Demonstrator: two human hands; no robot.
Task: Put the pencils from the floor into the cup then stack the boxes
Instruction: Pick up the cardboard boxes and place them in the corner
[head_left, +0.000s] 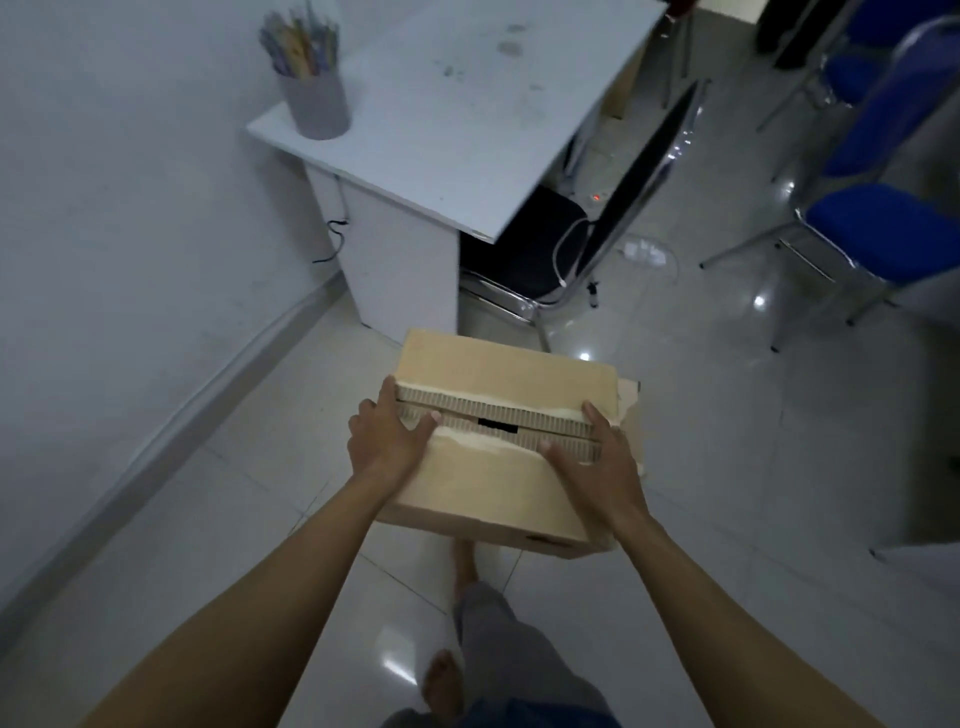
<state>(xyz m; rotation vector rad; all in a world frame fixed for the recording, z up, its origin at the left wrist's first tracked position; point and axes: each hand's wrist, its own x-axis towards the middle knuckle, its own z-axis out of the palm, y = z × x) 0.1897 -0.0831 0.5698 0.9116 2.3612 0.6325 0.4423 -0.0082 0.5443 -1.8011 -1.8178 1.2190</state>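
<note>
Both left hand (387, 444) and right hand (600, 462) clasp the cardboard box (498, 371), fingers (388, 396) seemingly wrapped.

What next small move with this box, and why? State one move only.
Probably lower the box squarely onto the cardboard peeking out at its right edge, seemingly a second box. The left hand and right hand hold its sides, and the pencils already stand in the cup.

White table (467, 130): grey cup (319, 106) at corner, pencils (301, 47) inside
</note>
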